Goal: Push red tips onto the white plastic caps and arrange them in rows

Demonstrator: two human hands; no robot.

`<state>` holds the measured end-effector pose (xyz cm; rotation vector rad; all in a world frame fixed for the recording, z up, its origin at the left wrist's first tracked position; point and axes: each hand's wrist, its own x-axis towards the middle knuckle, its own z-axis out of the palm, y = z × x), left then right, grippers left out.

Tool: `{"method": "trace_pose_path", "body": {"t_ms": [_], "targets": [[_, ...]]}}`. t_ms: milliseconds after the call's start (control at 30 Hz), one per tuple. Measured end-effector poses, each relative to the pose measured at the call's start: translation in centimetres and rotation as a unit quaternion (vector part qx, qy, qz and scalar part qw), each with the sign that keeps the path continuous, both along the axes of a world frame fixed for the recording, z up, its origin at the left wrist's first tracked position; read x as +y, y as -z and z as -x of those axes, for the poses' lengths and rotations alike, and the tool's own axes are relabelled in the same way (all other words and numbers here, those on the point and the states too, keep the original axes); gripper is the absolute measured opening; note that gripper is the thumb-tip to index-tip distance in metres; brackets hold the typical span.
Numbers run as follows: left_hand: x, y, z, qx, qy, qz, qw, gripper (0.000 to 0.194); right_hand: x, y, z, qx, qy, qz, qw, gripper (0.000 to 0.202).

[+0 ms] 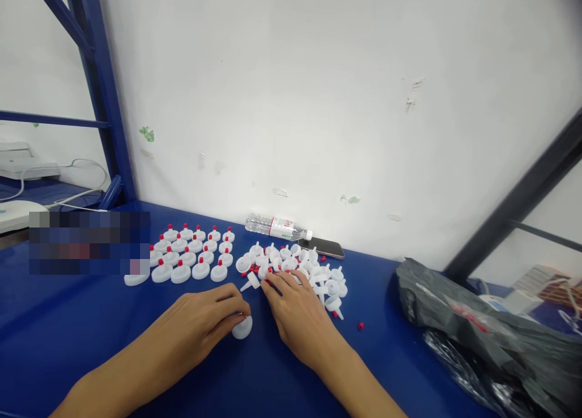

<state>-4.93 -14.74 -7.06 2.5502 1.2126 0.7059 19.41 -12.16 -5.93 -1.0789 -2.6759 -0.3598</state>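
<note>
My left hand is closed, thumb and fingers pinching the top of a white nozzle cap with a round, wide base, low over the blue table. My right hand reaches over the near edge of a loose pile of white nozzle caps. Its fingers are stretched out and slightly apart, and their tips touch or hover over the caps. Small red tips lie among and beside the pile. To the left stand rows of white nozzle caps with red tips, upright on their bases.
Behind the pile, a clear plastic bottle lies on its side by the wall, with a phone next to it. A grey plastic bag covers the right side of the blue table. A pixelated patch hides part of the left side.
</note>
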Motion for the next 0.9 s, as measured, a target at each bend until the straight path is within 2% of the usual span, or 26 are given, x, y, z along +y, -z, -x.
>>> {"method": "trace_pose_path", "body": {"t_ms": [167,400,700,900], "targets": [[-0.1,0.0,0.0,-0.002,-0.008,-0.001,1.000,0.028,-0.1,-0.3,0.1,0.006,0.007,0.002,1.000,0.039],[-0.4,-0.4,-0.2,-0.008,-0.011,0.006,1.000,0.026,0.2,-0.3,0.3,-0.026,0.019,0.034,0.999,0.051],[-0.8,-1.1,-0.5,-0.013,-0.015,0.030,0.999,0.025,0.3,-0.2,0.4,0.024,0.013,0.002,1.000,0.034],[-0.9,-1.0,-0.5,-0.007,-0.018,0.031,0.999,0.025,0.4,0.6,0.6,0.022,-0.001,-0.004,1.000,0.033]]}}
